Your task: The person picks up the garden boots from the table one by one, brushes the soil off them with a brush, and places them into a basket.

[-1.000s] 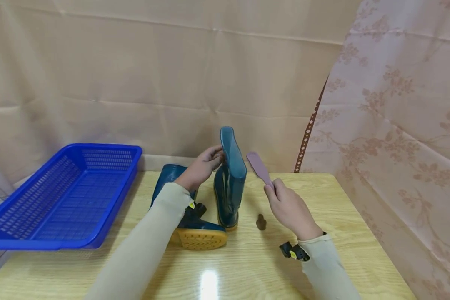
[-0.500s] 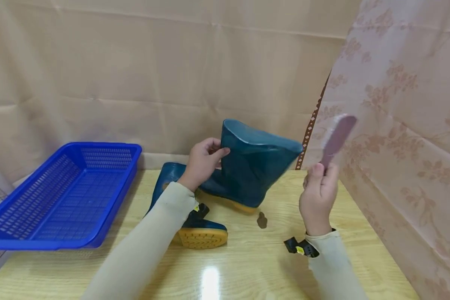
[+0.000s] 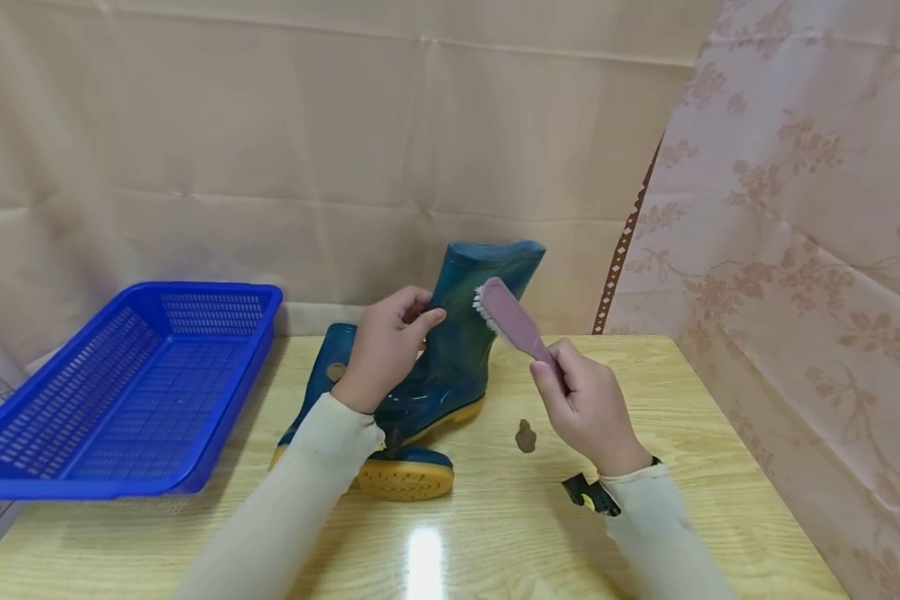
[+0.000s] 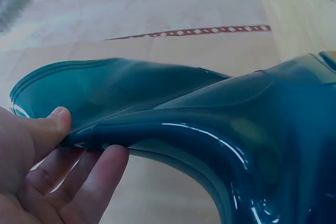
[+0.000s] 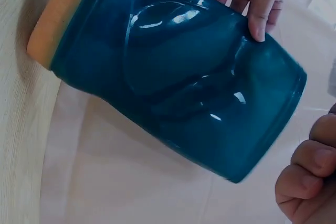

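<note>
In the head view, my left hand pinches the front edge of a teal rubber boot's shaft, thumb on one side and fingers on the other. The boot leans right, its toe over a second teal boot lying on its side, yellow sole toward me. My right hand grips a mauve scrub brush by the handle. Its white bristles face the upright boot's shaft and overlap it in this view. The right wrist view shows that boot's glossy side and my curled right fingers.
A blue plastic basket with slotted sides stands on the left. On the wooden table lies a small brown clump, right of the boots. A brown patch marks the lying boot. Curtains hang behind and at the right.
My left hand has turned the boot, first swinging its opening rightward, then bringing its side into view. The brush rose to the right, then came back left to the shaft, bristles now showing.
</note>
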`<state>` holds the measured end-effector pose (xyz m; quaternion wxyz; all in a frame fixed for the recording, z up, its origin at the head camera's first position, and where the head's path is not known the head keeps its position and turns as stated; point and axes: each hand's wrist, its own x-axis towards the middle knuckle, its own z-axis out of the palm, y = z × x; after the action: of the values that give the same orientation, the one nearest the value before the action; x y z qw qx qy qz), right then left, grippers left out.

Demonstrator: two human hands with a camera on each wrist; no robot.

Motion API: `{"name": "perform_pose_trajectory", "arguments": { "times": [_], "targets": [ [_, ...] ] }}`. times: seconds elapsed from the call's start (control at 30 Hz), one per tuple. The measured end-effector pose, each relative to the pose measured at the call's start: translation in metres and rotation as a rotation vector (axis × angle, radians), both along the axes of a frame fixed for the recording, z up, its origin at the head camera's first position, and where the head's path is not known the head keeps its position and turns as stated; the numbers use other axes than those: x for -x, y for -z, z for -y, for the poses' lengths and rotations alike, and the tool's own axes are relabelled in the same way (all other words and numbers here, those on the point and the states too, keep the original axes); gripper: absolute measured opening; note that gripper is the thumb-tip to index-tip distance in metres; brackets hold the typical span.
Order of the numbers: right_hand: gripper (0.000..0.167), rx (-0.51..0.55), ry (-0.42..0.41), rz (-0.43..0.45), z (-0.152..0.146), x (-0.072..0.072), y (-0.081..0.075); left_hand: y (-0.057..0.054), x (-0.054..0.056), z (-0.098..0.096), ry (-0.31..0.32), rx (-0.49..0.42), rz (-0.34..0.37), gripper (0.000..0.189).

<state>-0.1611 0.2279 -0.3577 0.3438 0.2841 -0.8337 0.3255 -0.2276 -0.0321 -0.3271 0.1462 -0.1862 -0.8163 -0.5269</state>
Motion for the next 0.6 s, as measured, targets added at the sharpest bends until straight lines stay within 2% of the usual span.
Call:
{"name": "perform_pose_trajectory", "arguments": {
  "times": [0.1, 0.17, 0.3, 0.37, 0.47, 0.53, 0.6],
  "targets": [
    [0.016, -0.023, 0.027, 0.060, 0.001, -0.001, 0.000, -0.005, -0.002, 0.002, 0.009, -0.054, -0.011, 0.013],
    [0.015, -0.044, 0.044, 0.087, 0.001, -0.001, 0.001, -0.012, -0.004, 0.003, 0.008, -0.085, -0.046, 0.012],
    [0.015, -0.115, 0.092, 0.137, 0.002, 0.000, 0.000, -0.019, -0.006, 0.002, -0.007, -0.059, -0.138, 0.011],
    [0.017, -0.166, 0.129, 0.194, 0.005, 0.001, -0.001, -0.016, -0.006, 0.001, -0.033, 0.003, -0.158, 0.013],
    [0.022, -0.245, 0.177, 0.265, 0.009, 0.001, -0.002, -0.006, -0.006, 0.002, -0.089, 0.100, -0.146, 0.015],
    [0.020, -0.272, 0.183, 0.283, 0.012, 0.002, -0.002, 0.000, -0.007, 0.004, -0.123, 0.133, -0.130, 0.017],
    [0.015, -0.292, 0.177, 0.276, 0.013, 0.002, -0.001, 0.005, -0.007, 0.007, -0.124, 0.137, -0.113, 0.019]
  ]
}}
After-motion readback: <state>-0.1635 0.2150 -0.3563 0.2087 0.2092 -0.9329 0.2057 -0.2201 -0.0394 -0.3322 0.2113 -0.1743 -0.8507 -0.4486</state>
